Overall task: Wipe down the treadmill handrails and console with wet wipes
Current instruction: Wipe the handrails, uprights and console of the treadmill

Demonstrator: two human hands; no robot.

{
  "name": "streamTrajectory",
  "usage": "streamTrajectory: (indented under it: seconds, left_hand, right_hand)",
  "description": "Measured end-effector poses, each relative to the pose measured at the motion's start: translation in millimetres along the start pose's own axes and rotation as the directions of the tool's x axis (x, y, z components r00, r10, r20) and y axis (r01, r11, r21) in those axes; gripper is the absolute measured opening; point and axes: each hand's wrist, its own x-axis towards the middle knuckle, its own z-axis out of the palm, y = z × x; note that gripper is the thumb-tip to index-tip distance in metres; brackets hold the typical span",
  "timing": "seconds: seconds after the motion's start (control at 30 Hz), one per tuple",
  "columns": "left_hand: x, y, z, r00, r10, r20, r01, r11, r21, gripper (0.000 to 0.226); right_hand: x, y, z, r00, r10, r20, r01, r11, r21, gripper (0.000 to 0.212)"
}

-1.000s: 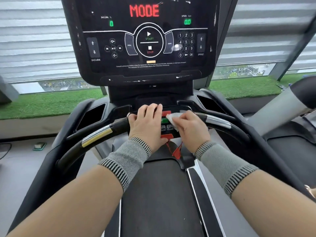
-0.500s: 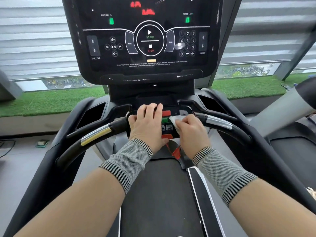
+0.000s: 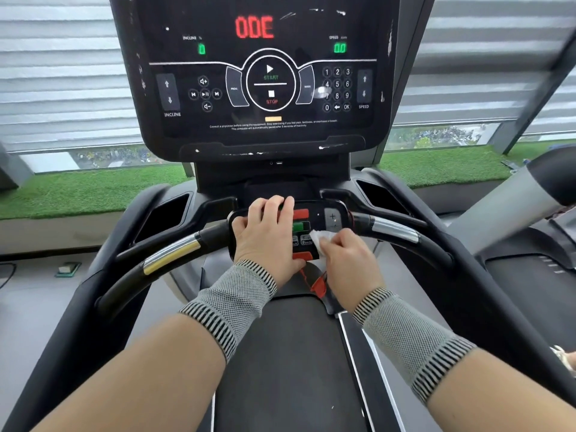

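A crumpled white wet wipe (image 3: 321, 239) is being pinched in the curled fingers of the right hand (image 3: 349, 260) and is being pressed against the small button panel (image 3: 333, 219) set between the two handrails. The wipe is protruding up and to the left of the knuckles, over the panel's lower right part, just beside the green button (image 3: 298, 226). The left hand (image 3: 265, 235) is being rested flat on the panel's left half, fingers straight and spread, nothing gripped. Compared with the frame half a second before, the wipe and right hand are being seen slightly lower and further right on the panel, with more of the plus/minus key uncovered. On the console screen (image 3: 261, 73) red letters reading "ODE" are now being displayed. The left handrail (image 3: 168, 257) and right handrail (image 3: 396, 232) are being left untouched.
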Motion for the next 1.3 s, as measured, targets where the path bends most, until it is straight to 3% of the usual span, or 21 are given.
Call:
streamTrajectory:
  seconds: [0.1, 0.2, 0.4, 0.9, 1.0, 1.07, 1.17, 1.23, 1.3]
  left_hand:
    - [0.9, -0.2, 0.6, 1.0, -0.002, 0.007, 0.002, 1.0, 0.001, 0.106]
    - [-0.5, 0.0, -0.3, 1.0, -0.001, 0.005, 0.001, 1.0, 0.007, 0.107]
    - [1.1, -1.8, 1.3, 1.0, 0.006, -0.014, -0.006, 1.0, -0.004, 0.104]
    - [-0.9, 1.3, -0.9, 1.0, -0.006, 0.001, 0.006, 1.0, 0.001, 0.106]
    - [-0.9, 1.5, -0.6, 1.0, 0.0, 0.0, 0.0, 1.0, 0.009, 0.104]
    - [-0.2, 0.5, -0.7, 1.0, -0.004, -0.005, 0.004, 1.0, -0.007, 0.103]
    - [0.3, 0.8, -1.6, 1.0, -0.003, 0.004, 0.003, 1.0, -0.011, 0.105]
    - [-0.9, 2.0, -2.4, 1.0, -0.008, 0.006, 0.008, 1.0, -0.002, 0.108]
    - [-1.4, 2.1, -4.2, 1.0, -0.008, 0.007, 0.008, 1.0, 0.004, 0.108]
  right_hand:
    - [25.1, -7.7, -6.4, 1.0, -0.017, 0.009, 0.017, 0.999, 0.035, 0.005]
    - [46.1, -14.4, -10.8, 0.997, -0.024, -0.072, 0.023, 1.0, -0.008, 0.01]
    - [11.6, 0.0, -1.7, 1.0, 0.006, -0.023, -0.006, 1.0, -0.001, 0.009]
    - [43.9, -9.3, -13.4, 0.999, 0.042, 0.001, -0.042, 0.999, 0.001, 0.01]
    - [26.1, -7.0, -13.9, 0.995, 0.03, 0.091, -0.028, 0.999, -0.02, 0.014]
    - [9.9, -2.1, -18.9, 0.987, 0.046, 0.152, -0.052, 0.998, 0.033, 0.024]
    - [18.5, 6.4, -29.8, 0.987, 0.149, 0.053, -0.156, 0.97, 0.188, 0.024]
    - [37.0, 3.9, -31.7, 0.995, 0.096, -0.013, -0.091, 0.973, 0.213, 0.023]
    - [55.8, -3.7, -31.2, 0.999, -0.032, 0.025, 0.029, 0.991, 0.129, 0.024]
